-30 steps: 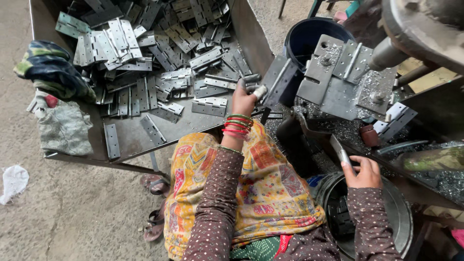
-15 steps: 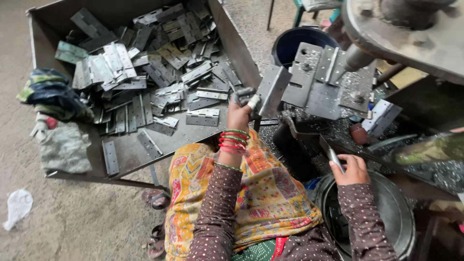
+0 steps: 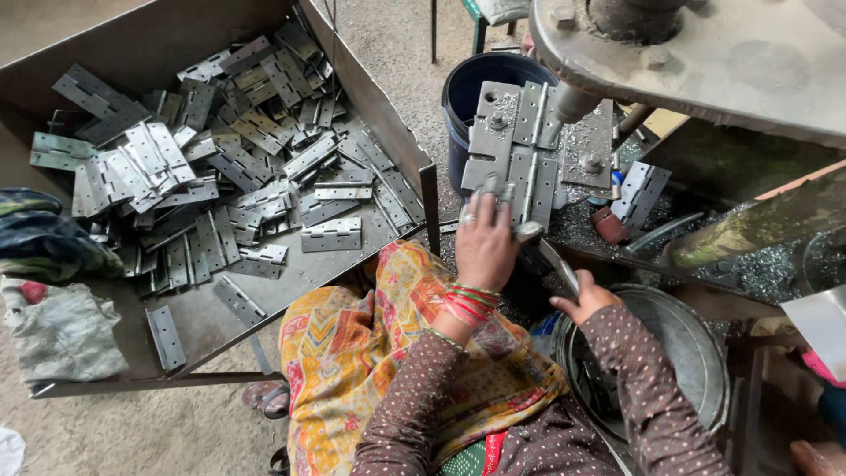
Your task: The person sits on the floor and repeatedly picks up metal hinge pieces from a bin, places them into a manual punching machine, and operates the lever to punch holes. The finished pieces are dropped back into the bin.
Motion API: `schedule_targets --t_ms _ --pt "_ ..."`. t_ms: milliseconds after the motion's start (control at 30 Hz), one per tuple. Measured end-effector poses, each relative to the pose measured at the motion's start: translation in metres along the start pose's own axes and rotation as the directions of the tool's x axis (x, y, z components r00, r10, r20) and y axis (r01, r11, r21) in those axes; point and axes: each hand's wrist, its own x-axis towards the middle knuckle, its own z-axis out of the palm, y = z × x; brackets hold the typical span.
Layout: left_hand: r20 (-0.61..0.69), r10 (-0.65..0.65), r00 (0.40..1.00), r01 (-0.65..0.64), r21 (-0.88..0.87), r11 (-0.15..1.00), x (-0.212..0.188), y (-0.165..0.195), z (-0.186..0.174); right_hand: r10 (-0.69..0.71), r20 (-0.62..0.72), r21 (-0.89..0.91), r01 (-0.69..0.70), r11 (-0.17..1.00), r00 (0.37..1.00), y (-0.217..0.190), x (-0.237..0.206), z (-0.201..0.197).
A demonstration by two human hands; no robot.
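My left hand (image 3: 484,241), with red and green bangles on the wrist, presses a large grey metal hinge (image 3: 518,159) that lies open on the machine bed under a round steel spindle (image 3: 573,101). My right hand (image 3: 585,300) is closed around a slim metal lever (image 3: 559,264) just right of it. A patterned yellow cloth (image 3: 370,353) covers my lap below both hands.
A big sheet-metal tray (image 3: 374,106) at the left holds several loose hinges (image 3: 330,234). A dark blue bucket (image 3: 476,84) stands behind the bed and a round metal basin (image 3: 696,353) beside my right arm. Crumpled cloths (image 3: 57,330) lie at the far left. Metal shavings (image 3: 767,273) cover the right.
My left hand has carried a hinge from the tray's edge to the right and set it on the machine bed. My right hand stays on the lever.
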Motion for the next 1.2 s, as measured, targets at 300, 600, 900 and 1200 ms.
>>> schedule_targets --t_ms 300,600,900,1200 --pt "0.193 0.102 0.976 -0.133 0.154 0.979 0.038 0.007 0.040 0.110 0.205 0.025 -0.118 0.993 0.972 -0.010 0.010 -0.030" --pt "0.190 0.079 0.979 -0.119 0.211 0.970 0.038 0.009 0.044 -0.043 -0.154 0.116 0.061 0.991 0.987 0.030 0.002 0.073" --pt "0.136 0.078 0.988 -0.110 0.245 0.963 0.037 0.012 0.049 0.076 0.047 0.011 -0.076 0.997 0.996 0.015 0.015 0.036" --pt "0.124 0.068 0.990 -0.097 0.246 0.964 0.039 0.010 0.053 0.095 -0.141 0.126 -0.077 0.989 0.985 0.002 -0.006 0.075"
